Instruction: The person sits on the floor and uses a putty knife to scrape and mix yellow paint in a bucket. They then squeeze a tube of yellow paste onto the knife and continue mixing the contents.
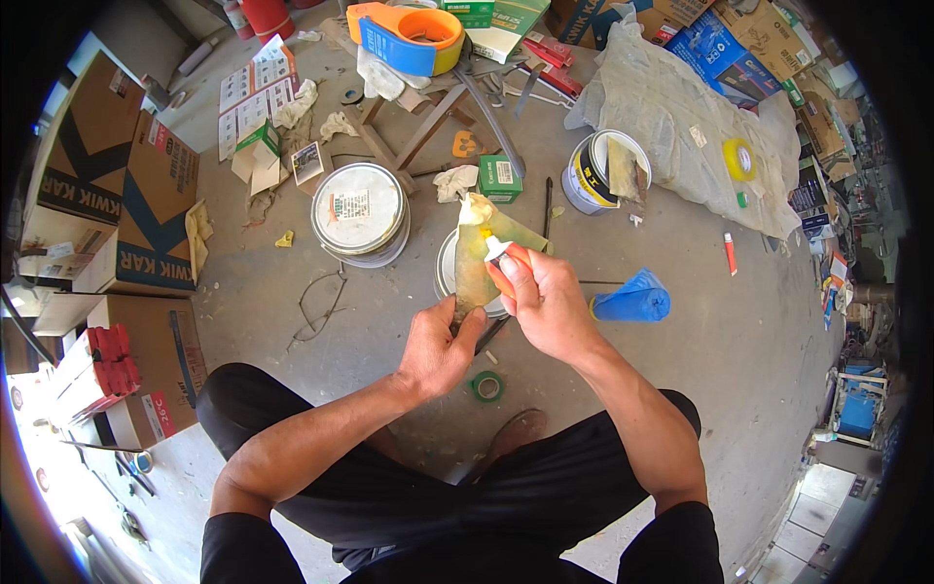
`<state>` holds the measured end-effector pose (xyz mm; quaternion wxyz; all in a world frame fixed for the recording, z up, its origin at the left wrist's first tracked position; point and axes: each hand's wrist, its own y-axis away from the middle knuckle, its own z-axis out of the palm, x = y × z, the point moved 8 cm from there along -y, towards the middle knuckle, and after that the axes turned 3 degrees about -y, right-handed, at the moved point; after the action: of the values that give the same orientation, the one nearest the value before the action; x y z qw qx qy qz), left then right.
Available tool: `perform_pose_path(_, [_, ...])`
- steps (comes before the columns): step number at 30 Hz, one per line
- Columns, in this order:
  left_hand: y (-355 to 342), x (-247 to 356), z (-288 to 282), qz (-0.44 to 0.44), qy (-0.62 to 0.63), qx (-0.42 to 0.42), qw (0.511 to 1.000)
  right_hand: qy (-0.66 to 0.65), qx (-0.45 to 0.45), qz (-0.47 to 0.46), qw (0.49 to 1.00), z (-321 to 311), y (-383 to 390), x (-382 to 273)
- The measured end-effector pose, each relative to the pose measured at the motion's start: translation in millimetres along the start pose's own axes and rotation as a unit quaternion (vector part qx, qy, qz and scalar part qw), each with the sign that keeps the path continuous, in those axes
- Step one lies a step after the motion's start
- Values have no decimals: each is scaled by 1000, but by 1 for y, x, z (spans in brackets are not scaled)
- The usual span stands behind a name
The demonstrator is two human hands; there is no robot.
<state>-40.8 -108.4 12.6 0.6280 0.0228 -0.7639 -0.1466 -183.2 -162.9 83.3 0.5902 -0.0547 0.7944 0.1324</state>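
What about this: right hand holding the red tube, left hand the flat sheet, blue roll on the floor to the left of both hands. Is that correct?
Not quite: the right hand does hold the red tube and the left hand the flat sheet, but the head view shows the blue roll on the floor to the right of both hands, not the left.

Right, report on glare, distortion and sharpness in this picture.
Head view: the lower-left edge is washed out to white; head view: the cartons on the left lean with the fisheye stretch; head view: the left hand and right hand, near the middle, look fairly sharp.
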Motion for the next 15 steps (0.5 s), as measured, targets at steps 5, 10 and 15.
perform_pose_path(5, [0,3,-1,-2,-2,5,1000,18,1,-16,1000,0,-1,1])
perform_pose_path(10, [1,5,-3,-3,3,12,1000,16,-2,-18,1000,1,-3,1])
perform_pose_path(15, [2,15,-5,-3,-20,29,999,46,-10,-27,999,-1,-3,-1])
